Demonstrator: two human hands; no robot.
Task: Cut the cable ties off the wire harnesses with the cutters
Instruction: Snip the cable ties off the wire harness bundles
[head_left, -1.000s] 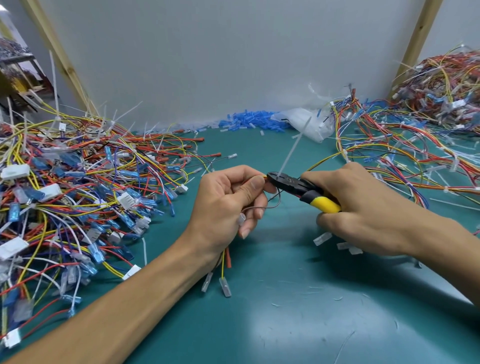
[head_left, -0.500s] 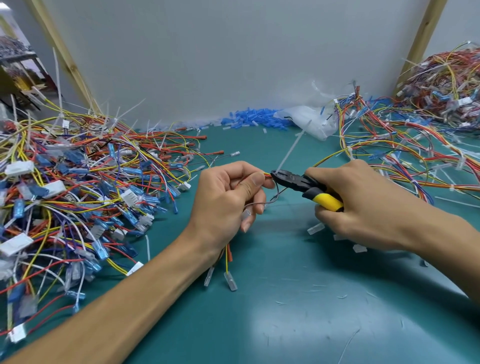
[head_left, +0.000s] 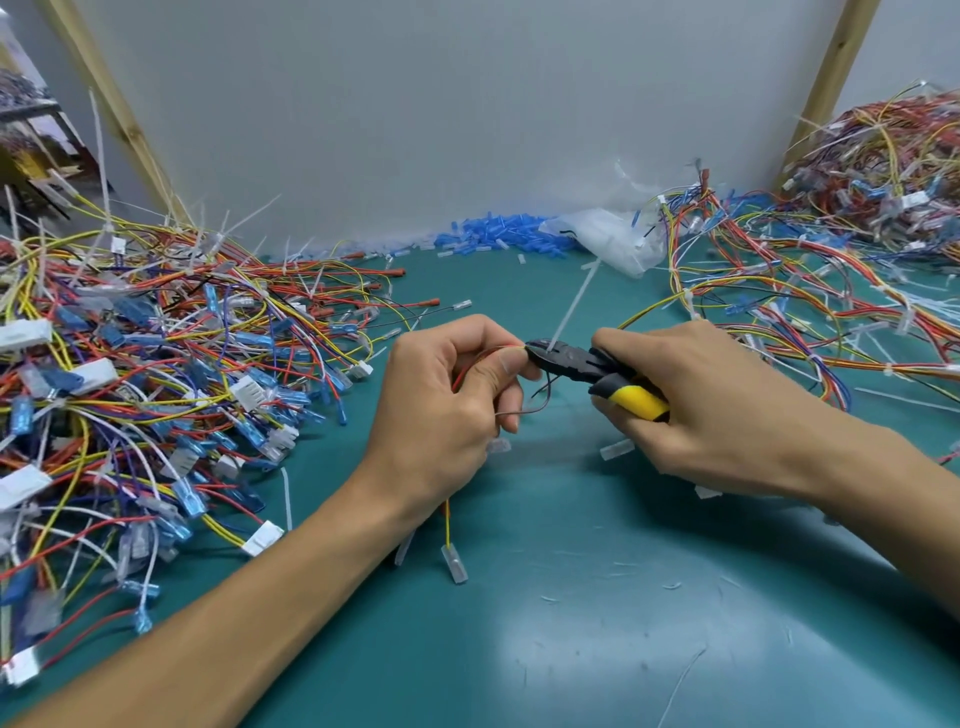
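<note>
Hands first: our left hand (head_left: 447, 410) pinches a small wire harness (head_left: 453, 564), and our right hand (head_left: 711, 410) grips the cutters (head_left: 587, 364), tip pointing left at the left thumb. The cable tie (head_left: 574, 306) sits at that tip, its tail slanting toward the table's (head_left: 571, 649) far edge. We judge the right hand cuts; whether the jaws are closed, we cannot tell.

Black-nosed, yellow-handled cutters (head_left: 597, 371) lying level, tip at white cable tie (head_left: 574, 306) rising from thin wire harness (head_left: 480, 358)
</note>
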